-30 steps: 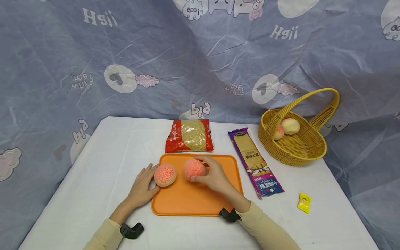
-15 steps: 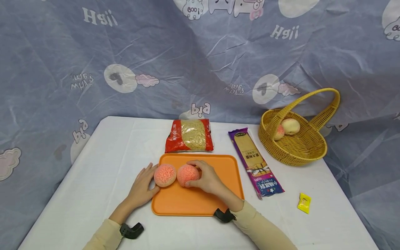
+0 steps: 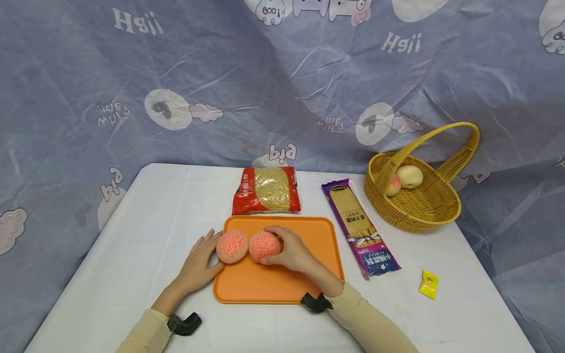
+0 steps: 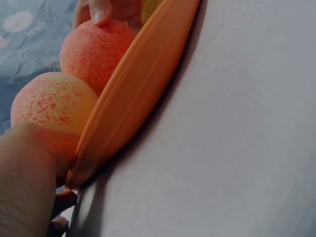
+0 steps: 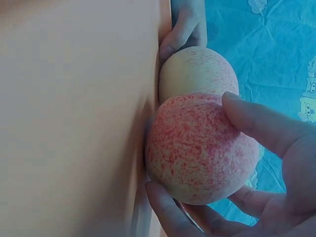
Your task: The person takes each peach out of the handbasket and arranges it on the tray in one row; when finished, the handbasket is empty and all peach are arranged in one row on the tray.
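Two pinkish-red speckled peaches sit side by side on an orange tray (image 3: pixel 282 289), toward its left. My right hand (image 3: pixel 293 252) holds the right peach (image 5: pixel 197 148), thumb on one side and fingers curled round the other. In the right wrist view this peach is right against the left peach (image 3: pixel 232 246). My left hand (image 3: pixel 198 262) lies along the tray's left edge with its fingers extended and thumb at the rim. In the left wrist view the left peach sits just beyond that thumb (image 4: pixel 59 145), and the rest of that hand's fingers are partly hidden.
Behind the tray lies a red and clear bag of yellow pasta (image 3: pixel 267 190). A purple pasta packet (image 3: pixel 362 228) slants to the tray's right. Farther right stand a yellow wicker basket (image 3: pixel 415 223) with two fruits inside and a small yellow packet (image 3: pixel 428 285).
My right hand has moved left with its peach, up beside the other peach, then stayed there. The left hand has stayed at the tray's edge.
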Available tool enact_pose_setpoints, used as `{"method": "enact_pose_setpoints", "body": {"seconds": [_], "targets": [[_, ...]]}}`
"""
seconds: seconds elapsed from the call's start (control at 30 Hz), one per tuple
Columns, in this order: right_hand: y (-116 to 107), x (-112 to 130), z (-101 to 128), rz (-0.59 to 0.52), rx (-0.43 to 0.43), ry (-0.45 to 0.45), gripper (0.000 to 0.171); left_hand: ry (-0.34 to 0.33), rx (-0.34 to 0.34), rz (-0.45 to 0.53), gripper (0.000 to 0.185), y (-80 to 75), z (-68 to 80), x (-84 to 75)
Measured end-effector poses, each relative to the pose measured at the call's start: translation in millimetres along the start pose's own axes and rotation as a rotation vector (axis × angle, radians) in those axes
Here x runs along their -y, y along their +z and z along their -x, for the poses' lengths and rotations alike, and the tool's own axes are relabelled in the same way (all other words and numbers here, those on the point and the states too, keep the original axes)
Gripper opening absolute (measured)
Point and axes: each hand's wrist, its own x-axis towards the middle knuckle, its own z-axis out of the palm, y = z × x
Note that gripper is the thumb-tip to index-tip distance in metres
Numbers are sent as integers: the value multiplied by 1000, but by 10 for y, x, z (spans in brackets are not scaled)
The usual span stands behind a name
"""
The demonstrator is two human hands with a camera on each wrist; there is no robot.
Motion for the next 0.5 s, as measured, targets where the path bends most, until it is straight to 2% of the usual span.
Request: {"method": "enact_pose_setpoints", "body": {"seconds": [0.3, 0.5], "targets": [[-53, 18, 25, 10, 4, 10, 75, 20, -3, -3, 70, 4, -5, 33], [-164, 43, 134, -30, -5, -8, 76, 19, 1, 9, 70, -5, 11, 29]]}}
